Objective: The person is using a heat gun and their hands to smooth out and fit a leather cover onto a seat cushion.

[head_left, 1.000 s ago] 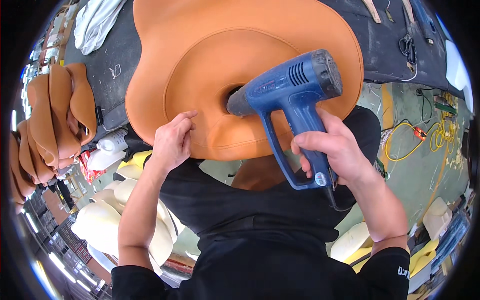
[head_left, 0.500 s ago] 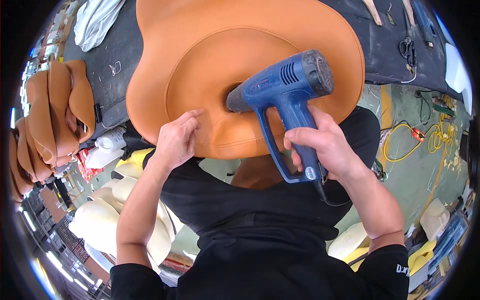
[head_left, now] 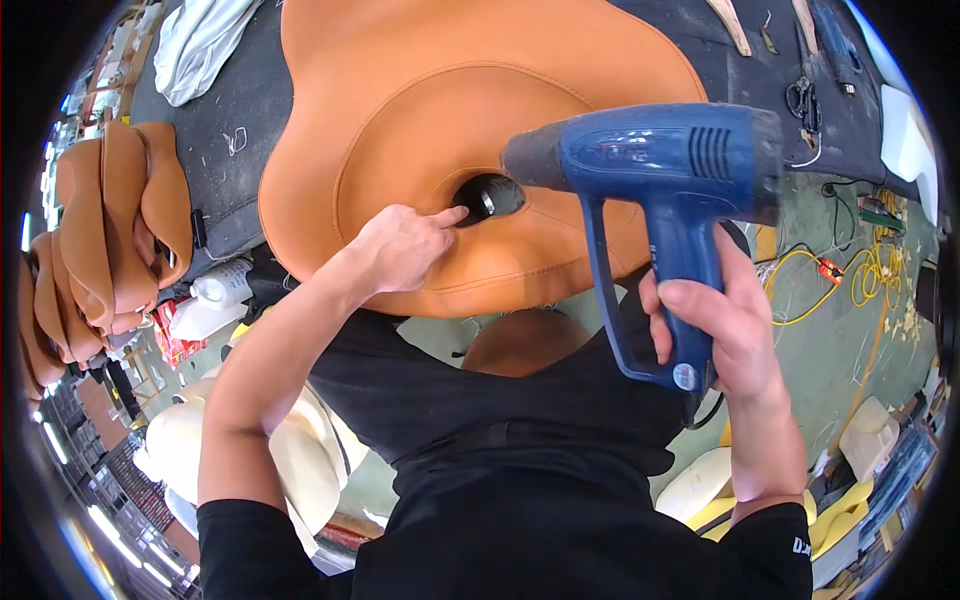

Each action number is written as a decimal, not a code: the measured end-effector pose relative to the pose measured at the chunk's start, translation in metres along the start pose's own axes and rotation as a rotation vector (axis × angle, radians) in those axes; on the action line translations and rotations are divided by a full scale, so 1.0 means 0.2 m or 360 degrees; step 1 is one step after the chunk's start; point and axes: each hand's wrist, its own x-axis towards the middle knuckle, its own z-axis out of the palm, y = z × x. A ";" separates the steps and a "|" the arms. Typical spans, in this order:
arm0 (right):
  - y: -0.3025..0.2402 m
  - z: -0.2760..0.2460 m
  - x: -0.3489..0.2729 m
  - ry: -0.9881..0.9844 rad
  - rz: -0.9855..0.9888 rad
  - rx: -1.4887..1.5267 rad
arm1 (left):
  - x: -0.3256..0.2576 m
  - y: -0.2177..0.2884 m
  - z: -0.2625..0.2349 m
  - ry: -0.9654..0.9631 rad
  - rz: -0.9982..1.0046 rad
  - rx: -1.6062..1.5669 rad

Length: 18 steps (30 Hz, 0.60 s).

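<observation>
A large orange leather-like cushion (head_left: 480,40) with a stitched ring lies in front of me, with an oval hole (head_left: 489,199) through its middle. My left hand (head_left: 408,245) rests on it, index finger stretched to the hole's left rim, the other fingers curled. My right hand (head_left: 722,312) is wrapped round the handle of a blue heat gun (head_left: 650,155). Its dark nozzle points left, raised above the cushion to the upper right of the hole. A small shiny piece shows inside the hole; I cannot make out what it is.
Several brown covered cushions (head_left: 115,220) stand stacked at the left beside a white jug (head_left: 222,285). A white cloth (head_left: 200,50) and scissors (head_left: 803,100) lie on the dark table (head_left: 225,130). Cream foam pieces (head_left: 190,445) sit low left. A yellow cable (head_left: 800,310) lies on the floor at right.
The heat gun has come out of the hole, moving up and to the right. My left hand has moved right, bringing its index finger to the hole's rim.
</observation>
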 end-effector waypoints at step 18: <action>-0.07 -0.09 -0.26 0.0211 -0.0296 0.0063 | -0.22 -0.04 -0.01 0.0713 -0.0300 -0.0274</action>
